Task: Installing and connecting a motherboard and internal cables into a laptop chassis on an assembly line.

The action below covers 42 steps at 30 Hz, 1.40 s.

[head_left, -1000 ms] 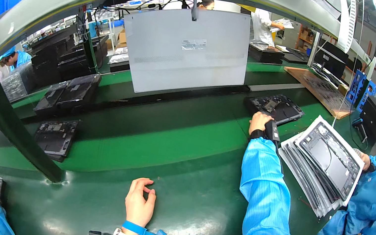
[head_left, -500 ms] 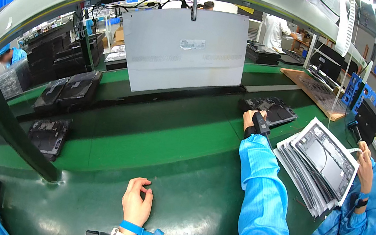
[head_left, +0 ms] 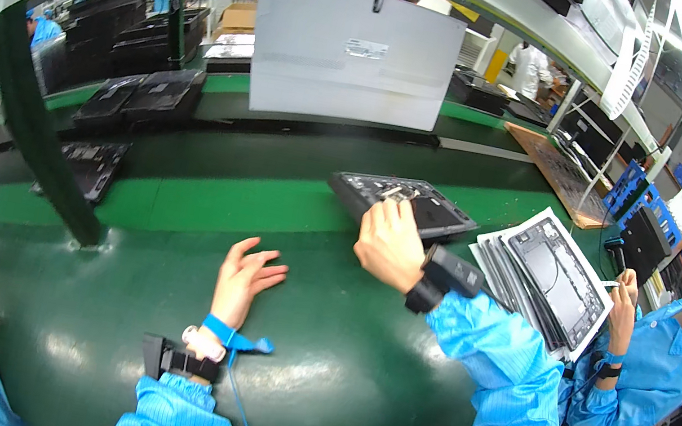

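Right hand (head_left: pixel 393 245) closed on the near left side of a flat black rectangular device casing (head_left: pixel 445 215), insides facing up. Casing lies just beyond the right hand, over the far part of the green worktop (head_left: pixel 374 337); looks tilted, contact underneath cannot be told. Long axis appears to slant across the person, right end nearer.

Left hand (head_left: pixel 237 286): fingers loosely spread, holding nothing, palm side partly turned inward. It sits nearer the person and left of the casing, well apart; right hand is the closer.

Edges: casing's right end near a fanned stack of white and grey flat panels (head_left: pixel 561 284), little room that way. Wider green surface between the hands and toward the person. Hanging grey-white board (head_left: pixel 347 77) stands behind.
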Each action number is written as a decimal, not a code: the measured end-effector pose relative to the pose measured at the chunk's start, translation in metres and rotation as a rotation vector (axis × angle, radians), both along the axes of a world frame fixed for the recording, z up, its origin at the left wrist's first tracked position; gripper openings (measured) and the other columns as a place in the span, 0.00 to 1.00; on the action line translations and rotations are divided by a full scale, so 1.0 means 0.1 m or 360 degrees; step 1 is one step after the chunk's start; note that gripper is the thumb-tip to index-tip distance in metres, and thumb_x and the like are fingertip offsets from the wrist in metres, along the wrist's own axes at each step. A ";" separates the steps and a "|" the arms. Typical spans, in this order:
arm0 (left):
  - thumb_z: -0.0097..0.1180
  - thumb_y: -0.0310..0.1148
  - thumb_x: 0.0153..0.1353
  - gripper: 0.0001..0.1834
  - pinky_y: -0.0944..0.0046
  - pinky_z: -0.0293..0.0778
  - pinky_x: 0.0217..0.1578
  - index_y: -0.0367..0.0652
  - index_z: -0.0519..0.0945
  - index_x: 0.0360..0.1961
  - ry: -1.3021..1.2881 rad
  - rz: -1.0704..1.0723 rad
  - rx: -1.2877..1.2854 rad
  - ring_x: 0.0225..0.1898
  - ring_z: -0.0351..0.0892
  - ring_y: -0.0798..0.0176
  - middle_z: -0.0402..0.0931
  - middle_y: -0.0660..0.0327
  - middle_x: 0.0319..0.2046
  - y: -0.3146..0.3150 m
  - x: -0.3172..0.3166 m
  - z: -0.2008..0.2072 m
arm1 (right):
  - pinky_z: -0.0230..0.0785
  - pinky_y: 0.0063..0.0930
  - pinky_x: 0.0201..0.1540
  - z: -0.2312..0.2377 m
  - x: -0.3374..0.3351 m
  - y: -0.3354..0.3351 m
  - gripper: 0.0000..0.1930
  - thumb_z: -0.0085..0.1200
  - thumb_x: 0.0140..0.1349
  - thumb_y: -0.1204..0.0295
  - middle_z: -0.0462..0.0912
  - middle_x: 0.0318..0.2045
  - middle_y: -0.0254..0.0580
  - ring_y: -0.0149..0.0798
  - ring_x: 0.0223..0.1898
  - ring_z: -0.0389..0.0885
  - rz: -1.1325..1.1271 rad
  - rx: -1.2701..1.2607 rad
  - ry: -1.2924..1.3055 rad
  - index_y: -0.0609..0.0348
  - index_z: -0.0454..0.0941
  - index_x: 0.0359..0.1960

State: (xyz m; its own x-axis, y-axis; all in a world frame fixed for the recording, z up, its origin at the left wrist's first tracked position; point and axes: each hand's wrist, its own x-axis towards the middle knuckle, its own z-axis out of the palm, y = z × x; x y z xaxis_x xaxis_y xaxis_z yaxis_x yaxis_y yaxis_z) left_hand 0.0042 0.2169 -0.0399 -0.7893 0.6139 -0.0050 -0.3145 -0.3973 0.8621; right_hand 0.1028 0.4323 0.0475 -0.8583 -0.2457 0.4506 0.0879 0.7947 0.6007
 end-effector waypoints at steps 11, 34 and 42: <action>0.48 0.19 0.51 0.27 0.57 0.71 0.49 0.42 0.64 0.55 -0.0262 0.0135 0.0096 0.45 0.73 0.60 0.71 0.56 0.44 -0.31 0.24 0.24 | 0.63 0.31 0.36 -0.04 0.74 -1.57 0.21 0.53 0.44 0.68 0.76 0.29 0.49 0.40 0.32 0.72 0.0381 -0.0233 -0.0269 0.73 0.77 0.37; 0.50 0.24 0.57 0.32 0.71 0.62 0.53 0.34 0.58 0.64 0.0768 0.0228 -0.1249 0.49 0.70 0.65 0.68 0.57 0.53 -2.18 0.45 0.22 | 0.68 0.28 0.41 -0.29 1.37 -0.86 0.13 0.64 0.46 0.72 0.77 0.33 0.36 0.37 0.38 0.75 0.0365 -0.2271 -0.0655 0.52 0.83 0.36; 0.59 0.31 0.51 0.16 0.58 0.62 0.54 0.41 0.77 0.42 0.1731 0.0645 -0.1638 0.53 0.65 0.50 0.71 0.52 0.46 -1.75 0.72 0.58 | 0.66 0.31 0.44 -0.38 1.29 -0.87 0.08 0.63 0.47 0.73 0.77 0.34 0.35 0.39 0.39 0.72 0.0461 -0.2149 -0.0718 0.54 0.83 0.31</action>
